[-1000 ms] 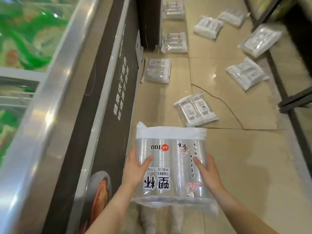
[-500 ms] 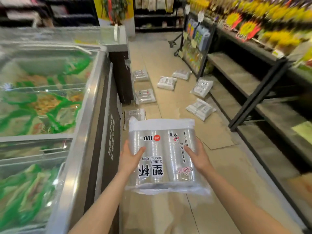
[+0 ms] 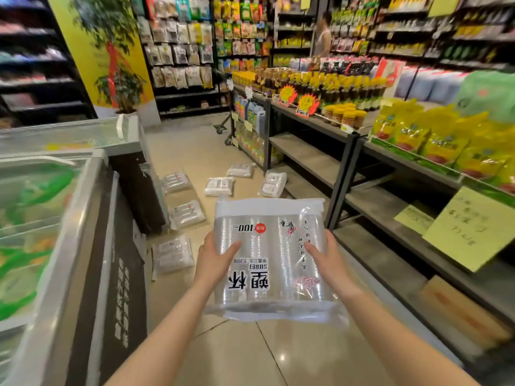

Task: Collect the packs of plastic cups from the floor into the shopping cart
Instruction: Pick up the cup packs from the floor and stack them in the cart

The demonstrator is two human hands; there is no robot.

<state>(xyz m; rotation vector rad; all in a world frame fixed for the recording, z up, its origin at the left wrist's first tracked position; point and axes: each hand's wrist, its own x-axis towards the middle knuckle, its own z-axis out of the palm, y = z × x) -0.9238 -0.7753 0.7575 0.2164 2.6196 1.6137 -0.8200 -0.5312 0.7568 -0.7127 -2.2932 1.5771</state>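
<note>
I hold a clear pack of plastic cups (image 3: 271, 254) with black and red print flat in front of me. My left hand (image 3: 214, 259) grips its left side and my right hand (image 3: 327, 259) grips its right side, thumbs on top. Several more packs lie on the tiled floor ahead: one (image 3: 173, 254) by the freezer base, another (image 3: 187, 214) behind it, a third (image 3: 175, 181) farther back, and others (image 3: 219, 186) (image 3: 273, 183) (image 3: 240, 170) near the shelf foot. No shopping cart body is in view.
A chest freezer (image 3: 64, 218) with a metal rim runs along my left. Dark metal shelving (image 3: 345, 168) with yellow bags and jars lines the right. Wheels of a trolley (image 3: 223, 129) show at the aisle's far end. A person (image 3: 323, 37) stands far back.
My view has lifted from the floor up to the aisle and shelves. The pack stays gripped in both hands, held higher and level.
</note>
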